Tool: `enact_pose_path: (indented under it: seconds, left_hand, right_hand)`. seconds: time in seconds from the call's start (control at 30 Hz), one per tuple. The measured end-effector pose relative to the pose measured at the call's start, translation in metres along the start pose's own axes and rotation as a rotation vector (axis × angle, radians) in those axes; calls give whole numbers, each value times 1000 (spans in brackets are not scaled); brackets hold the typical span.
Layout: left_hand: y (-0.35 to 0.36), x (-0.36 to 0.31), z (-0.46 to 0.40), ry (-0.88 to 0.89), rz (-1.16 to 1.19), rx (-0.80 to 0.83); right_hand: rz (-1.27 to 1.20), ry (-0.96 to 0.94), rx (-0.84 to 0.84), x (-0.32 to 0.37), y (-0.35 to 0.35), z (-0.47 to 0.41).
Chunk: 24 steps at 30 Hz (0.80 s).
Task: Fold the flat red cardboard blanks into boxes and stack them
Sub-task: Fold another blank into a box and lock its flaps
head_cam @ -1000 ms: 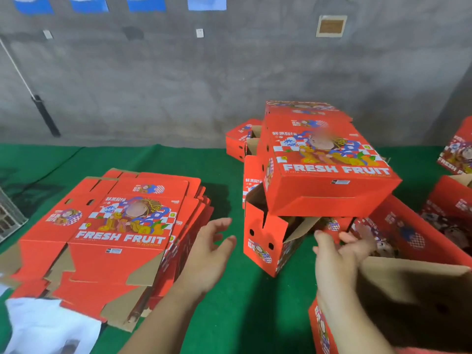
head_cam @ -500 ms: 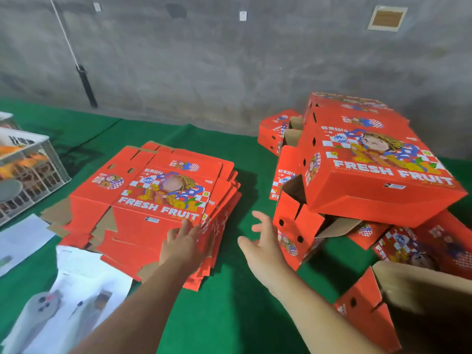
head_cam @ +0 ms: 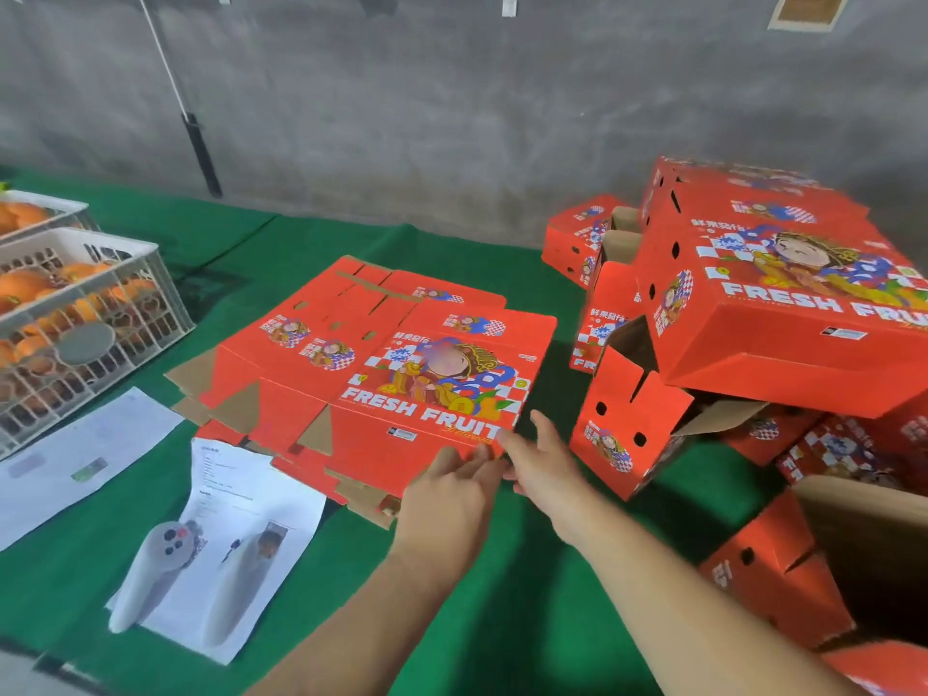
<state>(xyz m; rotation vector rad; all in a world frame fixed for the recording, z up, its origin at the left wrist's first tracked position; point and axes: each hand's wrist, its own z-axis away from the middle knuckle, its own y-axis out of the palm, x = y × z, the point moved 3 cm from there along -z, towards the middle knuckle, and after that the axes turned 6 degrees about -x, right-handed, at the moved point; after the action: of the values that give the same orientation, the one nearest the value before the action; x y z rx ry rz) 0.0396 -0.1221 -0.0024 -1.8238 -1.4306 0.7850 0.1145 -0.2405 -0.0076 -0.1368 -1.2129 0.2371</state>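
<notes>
A green cloth [head_cam: 502, 620] is spread over the whole work area, up to a grey wall [head_cam: 452, 103]. On the right, folded red boxes [head_cam: 783, 313] are heaped in a loose pile; the biggest one is tilted on top of an open box [head_cam: 627, 419] whose brown flaps are left hanging out, inside seems empty as far as can be seen. Another open box [head_cam: 823, 570] is cut off at the lower right corner, brown inside showing, contents can't be made out.

The stack of flat blanks [head_cam: 391, 374] is laid mid-cloth, just left of the pile. At far left, two white crates [head_cam: 85, 303] are filled with oranges [head_cam: 30, 288]. A few paper sheets [head_cam: 236, 540] are spread in front of them, one tucked slightly under the stack.

The near right corner of the top blank is being reached by both hands. The left hand [head_cam: 447, 499] is laid at that edge, fingers fairly straight and close together, touching the cardboard. The right hand [head_cam: 542, 464] is right beside it, fingers extended, tips at the corner. Whether anything is actually pinched can't be told, it's a bit blurry.
</notes>
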Motion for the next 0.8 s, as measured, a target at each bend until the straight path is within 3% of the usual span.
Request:
enact_pose_path:
  seconds: [0.1,0.2,0.3,0.4,0.47,0.53,0.6,0.67,0.8]
  left_hand:
    - [-14,-20,21,86,216,-156]
    - [-20,-1,30,30,504,-19]
    - [-20,46,29,-230,622,20]
    - [-20,114,31,-702,775,-211]
    - [-20,157,35,-848,756,-385]
    - [-16,186,34,-950,881,-457]
    - [-5,195,24,-1043,1085,-367]
    - [12,193,16,-1098,1210,-170]
    - [31,161,16,-1037,1309,71]
  right_hand:
    - [-246,10,-141,12,-3,-6]
    - [-366,54,-191,15,-9,-7]
    - [-448,45,-150,14,-23,2]
    - [-473,-5,-122,15,-52,15]
    - [-483,-71,-63,16,-74,25]
    - [-460,-148,43,14,-93,41]
    - [-452,-175,102,3,-111,60]
    - [-389,-176,62,-10,-123,79]
    - [-356,-53,-275,-39,-138,98]
